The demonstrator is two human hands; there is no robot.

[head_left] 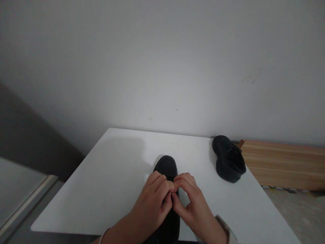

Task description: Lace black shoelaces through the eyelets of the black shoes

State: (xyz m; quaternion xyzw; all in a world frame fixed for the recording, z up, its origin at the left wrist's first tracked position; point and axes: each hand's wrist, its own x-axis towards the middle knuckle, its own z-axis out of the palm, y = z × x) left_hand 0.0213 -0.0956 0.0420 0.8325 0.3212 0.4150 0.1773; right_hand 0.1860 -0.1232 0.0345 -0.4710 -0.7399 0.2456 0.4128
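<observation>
A black shoe [165,166] lies on the white table with its toe pointing away from me. Over its lacing area, my left hand [156,195] is closed in a pinch. My right hand [190,196] pinches at the same spot, thumb and forefinger curled, its fingertips meeting those of the left. Between them is the dark shoelace, almost wholly hidden by the fingers. The hands also cover the middle of the shoe, and its heel end runs toward the bottom edge of the view.
A second black lace-up shoe [228,159] stands at the right edge of the white table [106,179]. Behind the table rises a pale wall [162,67]. Wood-grain boarding [281,164] is at the right, and a white piece of furniture [20,189] at the left.
</observation>
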